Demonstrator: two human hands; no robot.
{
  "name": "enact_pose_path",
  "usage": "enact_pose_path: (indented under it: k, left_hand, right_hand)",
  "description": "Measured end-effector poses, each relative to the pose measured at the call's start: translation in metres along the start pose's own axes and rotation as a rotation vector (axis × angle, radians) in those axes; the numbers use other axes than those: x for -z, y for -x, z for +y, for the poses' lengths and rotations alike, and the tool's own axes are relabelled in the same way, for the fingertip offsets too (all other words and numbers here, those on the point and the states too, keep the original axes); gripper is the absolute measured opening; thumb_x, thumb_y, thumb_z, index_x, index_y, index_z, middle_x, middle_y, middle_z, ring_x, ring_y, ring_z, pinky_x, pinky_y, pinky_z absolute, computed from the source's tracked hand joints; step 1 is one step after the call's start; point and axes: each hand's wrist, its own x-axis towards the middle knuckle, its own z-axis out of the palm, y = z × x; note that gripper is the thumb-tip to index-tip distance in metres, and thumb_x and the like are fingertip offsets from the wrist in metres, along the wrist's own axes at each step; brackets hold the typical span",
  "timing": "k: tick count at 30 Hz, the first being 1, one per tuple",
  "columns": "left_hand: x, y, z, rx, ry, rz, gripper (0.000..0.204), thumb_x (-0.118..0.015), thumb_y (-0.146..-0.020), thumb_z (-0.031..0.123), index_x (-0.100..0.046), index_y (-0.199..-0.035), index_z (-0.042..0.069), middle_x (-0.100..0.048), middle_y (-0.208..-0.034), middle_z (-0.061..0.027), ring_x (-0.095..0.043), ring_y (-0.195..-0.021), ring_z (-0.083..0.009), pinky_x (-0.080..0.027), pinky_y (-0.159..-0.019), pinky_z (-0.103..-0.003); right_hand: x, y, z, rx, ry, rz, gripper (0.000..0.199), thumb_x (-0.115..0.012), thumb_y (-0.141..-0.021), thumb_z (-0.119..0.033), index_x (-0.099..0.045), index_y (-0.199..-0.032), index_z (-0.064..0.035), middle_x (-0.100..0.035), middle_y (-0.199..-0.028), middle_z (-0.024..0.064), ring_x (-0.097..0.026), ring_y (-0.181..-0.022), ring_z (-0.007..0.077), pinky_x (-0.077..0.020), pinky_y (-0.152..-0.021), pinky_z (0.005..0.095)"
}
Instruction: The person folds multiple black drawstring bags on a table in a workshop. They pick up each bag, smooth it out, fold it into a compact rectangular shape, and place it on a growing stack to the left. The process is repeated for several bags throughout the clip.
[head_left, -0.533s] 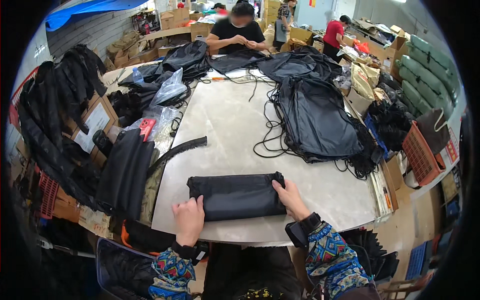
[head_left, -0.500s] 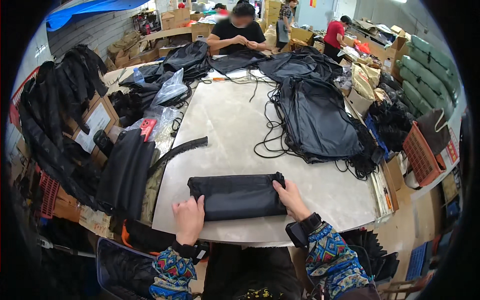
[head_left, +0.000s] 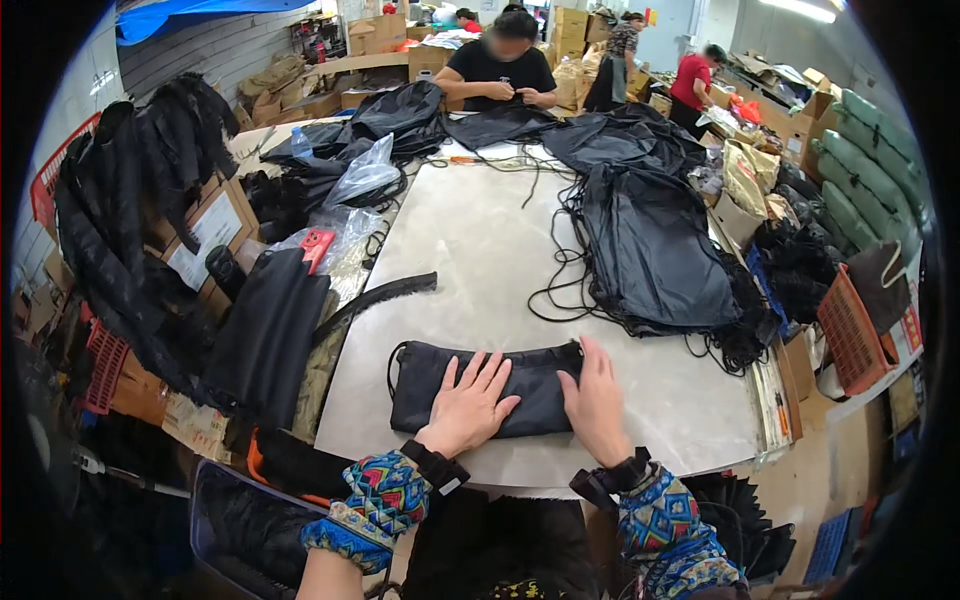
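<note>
A folded black fabric bag [head_left: 425,385] with a drawstring cord lies flat on the pale table [head_left: 480,240] near its front edge. My left hand [head_left: 472,400] rests flat on the middle of the bag, fingers spread. My right hand [head_left: 596,400] presses flat on the bag's right end, fingers pointing away from me. Both wrists wear black bands, and both sleeves are colourfully patterned.
A pile of black drawstring bags [head_left: 650,240] with loose cords lies at the table's right. More black fabric [head_left: 265,335] drapes over the left edge. A person in black [head_left: 497,75] works at the far end. An orange crate [head_left: 850,330] and cardboard boxes stand around.
My left hand has moved right from the bag's left end onto its middle. My right hand stays on the right end. The bag is still folded.
</note>
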Motion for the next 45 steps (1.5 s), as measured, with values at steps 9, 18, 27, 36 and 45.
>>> enact_pose_path:
  k: [9, 18, 27, 36, 45]
  left_hand:
    - [-0.034, -0.012, -0.022, 0.256, 0.498, 0.283, 0.045, -0.052, -0.094, 0.031, -0.051, -0.129, 0.003, -0.045, -0.136, -0.0254, -0.038, -0.130, -0.0436, -0.028, -0.109, -0.050]
    - [0.009, -0.022, -0.053, 0.243, 0.316, 0.003, 0.027, -0.071, -0.078, 0.021, -0.062, -0.099, 0.007, -0.060, -0.101, -0.0189, -0.056, -0.098, -0.0355, -0.044, -0.085, -0.044]
    - [0.193, 0.074, -0.208, 0.692, 0.918, 0.421, 0.035, -0.072, -0.081, 0.012, -0.062, -0.110, -0.005, -0.065, -0.096, -0.0067, -0.060, -0.087, -0.0152, -0.048, -0.080, -0.028]
    - [0.153, 0.144, -0.356, 1.174, 0.934, 0.447, 0.018, -0.069, -0.082, 0.005, -0.066, -0.097, -0.005, -0.068, -0.083, -0.0109, -0.066, -0.070, -0.0218, -0.052, -0.065, -0.034]
    - [0.141, 0.130, -0.348, 0.808, 0.069, 0.547, 0.032, -0.073, -0.074, 0.023, -0.067, -0.093, -0.002, -0.068, -0.089, -0.0176, -0.065, -0.084, -0.0301, -0.050, -0.076, -0.037]
  right_hand:
    - [-0.041, 0.021, 0.019, 0.277, 0.401, -0.239, 0.062, -0.054, -0.091, -0.047, -0.051, -0.133, -0.0008, -0.043, -0.143, 0.0229, -0.037, -0.136, 0.0344, -0.0244, -0.112, 0.0505]
    - [-0.026, 0.018, 0.027, 0.152, -0.079, 0.001, 0.044, -0.062, -0.089, -0.011, -0.050, -0.129, 0.0011, -0.050, -0.134, 0.0204, -0.044, -0.126, 0.0359, -0.0336, -0.107, 0.0433]
    - [-0.028, 0.022, 0.030, 0.077, -0.099, 0.041, 0.037, -0.057, -0.092, -0.009, -0.050, -0.126, 0.0032, -0.056, -0.121, 0.0199, -0.048, -0.114, 0.0360, -0.0392, -0.097, 0.0414]
    - [-0.032, 0.022, 0.029, 0.049, -0.082, -0.019, 0.031, -0.058, -0.089, -0.008, -0.056, -0.118, 0.0023, -0.060, -0.102, 0.0185, -0.053, -0.099, 0.0352, -0.0441, -0.086, 0.0404]
    - [-0.041, -0.002, 0.045, -0.174, -0.270, -0.128, 0.037, -0.059, -0.089, -0.020, -0.057, -0.120, -0.0001, -0.065, -0.101, 0.0227, -0.062, -0.088, 0.0377, -0.0501, -0.079, 0.0448]
